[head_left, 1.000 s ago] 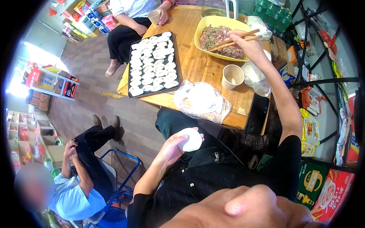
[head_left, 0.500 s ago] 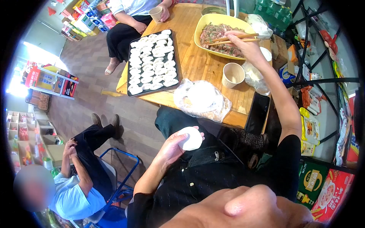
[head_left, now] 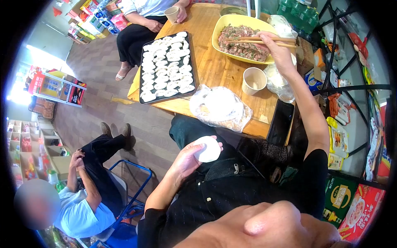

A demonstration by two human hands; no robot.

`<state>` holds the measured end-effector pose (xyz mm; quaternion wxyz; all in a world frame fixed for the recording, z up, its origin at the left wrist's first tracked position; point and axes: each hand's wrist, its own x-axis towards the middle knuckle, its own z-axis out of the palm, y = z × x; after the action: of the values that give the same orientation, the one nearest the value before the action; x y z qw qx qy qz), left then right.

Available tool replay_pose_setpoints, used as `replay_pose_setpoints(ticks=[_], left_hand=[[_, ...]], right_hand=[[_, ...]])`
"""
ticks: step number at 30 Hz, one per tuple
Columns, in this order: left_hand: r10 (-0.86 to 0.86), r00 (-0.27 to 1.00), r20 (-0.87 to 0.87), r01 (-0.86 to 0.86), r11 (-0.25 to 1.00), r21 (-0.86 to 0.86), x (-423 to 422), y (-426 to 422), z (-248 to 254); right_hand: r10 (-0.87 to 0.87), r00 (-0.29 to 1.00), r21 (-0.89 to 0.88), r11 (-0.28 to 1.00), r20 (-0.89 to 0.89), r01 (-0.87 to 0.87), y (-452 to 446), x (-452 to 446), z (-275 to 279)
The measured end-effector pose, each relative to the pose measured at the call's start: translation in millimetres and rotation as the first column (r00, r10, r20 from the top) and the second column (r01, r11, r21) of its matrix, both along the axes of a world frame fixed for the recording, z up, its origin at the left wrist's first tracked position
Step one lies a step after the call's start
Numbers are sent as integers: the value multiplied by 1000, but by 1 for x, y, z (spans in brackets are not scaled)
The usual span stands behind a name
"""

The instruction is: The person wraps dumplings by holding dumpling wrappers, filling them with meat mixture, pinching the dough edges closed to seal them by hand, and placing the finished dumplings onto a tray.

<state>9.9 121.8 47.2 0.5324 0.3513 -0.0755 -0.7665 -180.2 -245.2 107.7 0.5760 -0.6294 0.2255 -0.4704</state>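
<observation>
Clock directions run from the middle of the view. Nearest, at 6 o'clock, the left hand (head_left: 188, 159) holds a dough round (head_left: 208, 149), its fingers curled beneath and its thumb laid over the edge. This hand has scarcely moved over the last second, and the round is bare, with no meat visible on it.

Just past it, at 2 o'clock, a clear plastic bag (head_left: 240, 120) with pale discs (head_left: 217, 101) lies at the edge of the desk (head_left: 206, 66). Beyond, also at 2 o'clock, stands a paper cup (head_left: 248, 89).

At 11 o'clock a black tray (head_left: 191, 66) carries rows of dumplings (head_left: 161, 78); its load looks unchanged.

The change is farther out, towards 1 o'clock. The right hand (head_left: 278, 49), fingers closed around chopsticks (head_left: 246, 41), has drawn slightly outward to 3 o'clock. The sticks, slanted and spread a second ago, now lie flatter and closer together, tips over the meat filling (head_left: 240, 50) in a yellow bowl (head_left: 256, 23). I judge this to be a gathering motion in the filling; whether the tips grip any meat, or touch it, I cannot tell. So the shift leaves the dough round and filling well apart.

Farthest, near 12 o'clock, another person's hand (head_left: 182, 15) holds a second cup (head_left: 170, 17).
</observation>
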Motion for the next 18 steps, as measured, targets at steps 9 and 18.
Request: replay_pose_setpoints(ticks=[9, 18], left_hand=[[12, 1000, -7, -12, 1000, 11, -1, 3, -1], [5, 999, -48, -5, 1000, 2, -1, 1, -5]], right_hand=[[-21, 936, -83, 996, -352, -9, 20, -1, 6], [-24, 975, -70, 997, -220, 9, 52, 9, 5]])
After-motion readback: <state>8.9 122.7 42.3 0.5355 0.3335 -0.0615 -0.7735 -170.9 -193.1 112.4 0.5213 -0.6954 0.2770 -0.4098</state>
